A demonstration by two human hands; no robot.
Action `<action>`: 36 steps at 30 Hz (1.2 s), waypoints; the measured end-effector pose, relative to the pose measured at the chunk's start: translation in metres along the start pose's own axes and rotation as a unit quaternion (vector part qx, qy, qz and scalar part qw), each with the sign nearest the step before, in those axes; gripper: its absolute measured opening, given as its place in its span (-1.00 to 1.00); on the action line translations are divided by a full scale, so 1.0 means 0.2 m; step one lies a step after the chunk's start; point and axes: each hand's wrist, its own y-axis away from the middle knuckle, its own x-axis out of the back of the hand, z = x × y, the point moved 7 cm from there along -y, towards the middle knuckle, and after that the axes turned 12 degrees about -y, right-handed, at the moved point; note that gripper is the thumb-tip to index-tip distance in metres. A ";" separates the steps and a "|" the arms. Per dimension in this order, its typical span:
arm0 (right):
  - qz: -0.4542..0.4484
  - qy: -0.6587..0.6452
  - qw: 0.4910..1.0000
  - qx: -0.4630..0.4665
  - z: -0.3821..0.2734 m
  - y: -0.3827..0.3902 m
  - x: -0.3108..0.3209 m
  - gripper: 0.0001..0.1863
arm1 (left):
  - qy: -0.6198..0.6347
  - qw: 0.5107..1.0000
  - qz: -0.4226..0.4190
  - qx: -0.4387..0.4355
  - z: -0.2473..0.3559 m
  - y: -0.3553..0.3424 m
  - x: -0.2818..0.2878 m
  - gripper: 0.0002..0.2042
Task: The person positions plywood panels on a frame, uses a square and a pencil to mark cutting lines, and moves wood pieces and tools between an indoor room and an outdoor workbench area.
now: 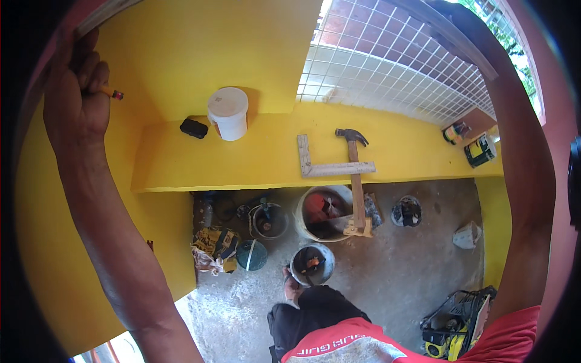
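Observation:
Raised at the upper left, my left hand (88,81) has its fingers curled round an orange pencil (111,92). Its upper fingers are at the end of a pale wooden strip (108,14). My right hand (469,29) is up at the top right, dark in shadow, closed on a wooden strip (451,39) in front of the white wire grid. Whether both strips are one piece is out of view. Below, a claw hammer (354,163) lies on the yellow ledge (254,163), its handle jutting past the edge. A worn carpenter's square (330,169) lies by it.
A lidded white bucket (229,115) and a black lump (193,127) stand on the ledge, with paint cans (480,151) at its right end. Several buckets (296,218) and a torn bag (215,245) are on the floor. A yellow-black machine (454,330) sits lower right.

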 end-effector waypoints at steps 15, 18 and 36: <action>-0.021 -0.405 0.877 -0.258 0.46 -0.09 0.24 -0.56 | 0.004 0.997 -0.076 -0.026 -0.03 -0.03 0.02 -0.87; -0.020 -0.415 0.870 -0.266 0.47 -0.09 0.25 -0.55 | 0.013 0.992 -0.126 -0.028 -0.02 -0.05 0.00 -0.86; -0.045 -0.444 0.852 -0.272 0.47 -0.08 0.20 -0.43 | -0.006 0.998 -0.033 -0.049 -0.04 -0.05 0.06 -0.90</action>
